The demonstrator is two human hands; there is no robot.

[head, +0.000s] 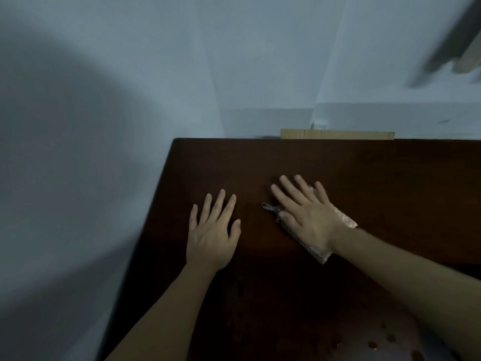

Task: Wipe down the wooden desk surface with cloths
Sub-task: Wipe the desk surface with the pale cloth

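While I watch through the head view, the right hand (309,214) lies flat with straight, spread fingers on the cloth (309,247), pressing it against the dark wooden surface (377,178); nothing is curled around the fabric, so the hold is friction only. The cloth sits under the palm, roughly mid-width of the visible surface, with a patterned grey edge showing on the thumb side and a pale pink corner showing beside the wrist. The left hand (213,230) rests open and flat on the bare wood just beside the cloth, apart from it, holding nothing. I judge the main risk to be slippage: with an open palm and no pinch, a fast stroke can leave the cloth behind or bunch it, so the skin wipes the wood instead of the fabric. A second risk is uneven coverage, since most of the cloth lies under the palm and wrist, and the fingertips appear to extend past it onto bare wood. The left edge of the surface (156,204) is near the left hand, so a wide sweep in that direction can carry the cloth over the edge. A light wooden piece (337,134) stands behind the far edge; I cannot tell whether it touches the surface, and a long forward stroke may strike it. Small reddish marks (390,337) near the lower edge of the view are blurred; I cannot identify them.
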